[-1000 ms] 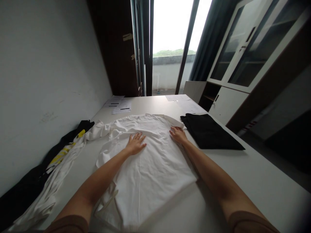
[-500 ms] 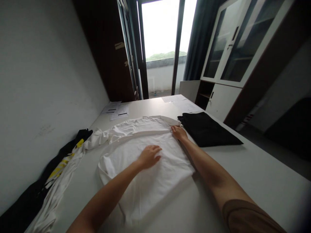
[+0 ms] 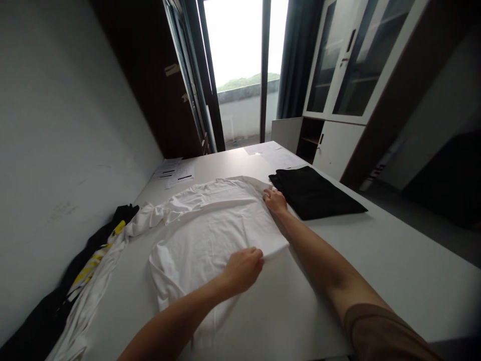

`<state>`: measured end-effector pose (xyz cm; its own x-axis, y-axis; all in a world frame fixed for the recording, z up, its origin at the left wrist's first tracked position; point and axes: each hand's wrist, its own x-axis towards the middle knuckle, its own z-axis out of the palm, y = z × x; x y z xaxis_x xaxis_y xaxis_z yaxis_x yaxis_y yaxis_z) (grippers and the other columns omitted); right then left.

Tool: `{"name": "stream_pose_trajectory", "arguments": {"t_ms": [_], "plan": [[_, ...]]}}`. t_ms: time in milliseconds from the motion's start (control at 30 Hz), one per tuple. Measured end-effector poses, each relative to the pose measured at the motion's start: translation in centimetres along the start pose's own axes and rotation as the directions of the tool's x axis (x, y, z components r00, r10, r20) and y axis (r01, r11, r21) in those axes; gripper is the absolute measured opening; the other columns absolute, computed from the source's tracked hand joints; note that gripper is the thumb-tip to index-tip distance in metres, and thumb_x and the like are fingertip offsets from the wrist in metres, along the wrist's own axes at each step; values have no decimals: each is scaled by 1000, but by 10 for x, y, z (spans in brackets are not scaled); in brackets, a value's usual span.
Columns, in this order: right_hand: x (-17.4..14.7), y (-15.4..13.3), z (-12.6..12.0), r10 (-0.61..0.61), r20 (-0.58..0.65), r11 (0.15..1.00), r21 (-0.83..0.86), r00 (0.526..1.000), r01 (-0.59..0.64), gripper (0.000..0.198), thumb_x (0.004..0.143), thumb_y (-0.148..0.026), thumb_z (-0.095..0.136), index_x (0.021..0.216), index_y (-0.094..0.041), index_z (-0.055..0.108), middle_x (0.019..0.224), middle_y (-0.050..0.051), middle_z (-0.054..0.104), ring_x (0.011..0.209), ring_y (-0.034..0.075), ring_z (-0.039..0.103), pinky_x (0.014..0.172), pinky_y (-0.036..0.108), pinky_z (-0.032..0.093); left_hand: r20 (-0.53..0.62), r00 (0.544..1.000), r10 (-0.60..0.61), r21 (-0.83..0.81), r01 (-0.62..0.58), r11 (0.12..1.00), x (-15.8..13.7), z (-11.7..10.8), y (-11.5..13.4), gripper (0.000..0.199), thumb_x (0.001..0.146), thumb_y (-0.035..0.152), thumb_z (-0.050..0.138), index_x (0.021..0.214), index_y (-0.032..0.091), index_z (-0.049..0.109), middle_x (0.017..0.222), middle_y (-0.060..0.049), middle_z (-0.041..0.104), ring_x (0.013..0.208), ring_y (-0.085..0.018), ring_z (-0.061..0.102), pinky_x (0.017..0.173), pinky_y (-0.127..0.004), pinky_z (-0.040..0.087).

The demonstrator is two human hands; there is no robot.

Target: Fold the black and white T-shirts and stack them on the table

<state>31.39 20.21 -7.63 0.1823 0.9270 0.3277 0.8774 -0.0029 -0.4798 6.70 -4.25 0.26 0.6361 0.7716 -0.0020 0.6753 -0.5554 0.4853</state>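
Observation:
A white shirt (image 3: 214, 220) lies spread on the white table, somewhat wrinkled along its far edge. My left hand (image 3: 244, 268) is closed on the shirt's near edge, the knuckles up and the fingertips mostly hidden. Farther off, my right hand (image 3: 275, 201) grips the shirt's right edge near its far corner with bent fingers. Just to the right of that hand is a folded black cloth (image 3: 319, 193), lying flat and apart from my fingers.
Along the wall at left lies a heap of black, yellow and white clothing (image 3: 90, 265). Papers (image 3: 175, 170) rest at the table's far left, and more sheets (image 3: 276, 154) at its far end. A glass-doored cabinet (image 3: 338, 120) stands beyond the table's right side.
My left hand has moved nearer and closed on the shirt's near edge, which is now drawn up and away from the front. The right hand stays at the far right edge.

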Motion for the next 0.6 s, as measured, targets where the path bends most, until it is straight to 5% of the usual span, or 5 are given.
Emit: {"name": "stream_pose_trajectory", "arguments": {"t_ms": [133,233,367,467,600], "plan": [[0,-1,2,6,43,1000,1,999,-6,41,95,-34,51,129,-23,71,139,10,63,124,26,57,112,35,37,-103,968,-227,-710,88,699,8,-14,-22,39,101,51,40,94,19,61,90,-5,67,84,-20,61,79,-31,50],[4,1,2,29,6,994,107,1000,-30,45,95,-35,49,133,-18,68,142,12,61,126,26,57,112,33,39,-116,880,-460,-871,133,474,18,-22,-48,35,97,49,46,106,18,61,98,-7,68,89,-20,63,81,-31,51],[6,4,2,55,-73,977,212,996,-39,54,96,-35,45,143,-11,58,146,16,56,134,26,52,115,34,37,-353,703,-618,-679,262,686,19,-31,-65,32,97,32,42,125,20,53,109,-8,63,98,-19,63,85,-31,52],[5,4,2,27,-60,978,206,998,-14,52,97,-33,46,142,-10,57,147,17,55,135,26,50,116,34,36,-507,807,-303,-323,149,935,7,-33,-47,34,96,31,47,129,23,53,117,-9,61,109,-21,60,95,-35,50],[2,3,2,12,-47,983,185,999,-3,48,97,-32,48,141,-14,57,149,14,52,133,23,51,114,34,38,-230,973,-30,99,55,994,-8,-18,-8,51,88,48,67,132,25,55,117,-10,61,109,-29,59,97,-42,49]]}}
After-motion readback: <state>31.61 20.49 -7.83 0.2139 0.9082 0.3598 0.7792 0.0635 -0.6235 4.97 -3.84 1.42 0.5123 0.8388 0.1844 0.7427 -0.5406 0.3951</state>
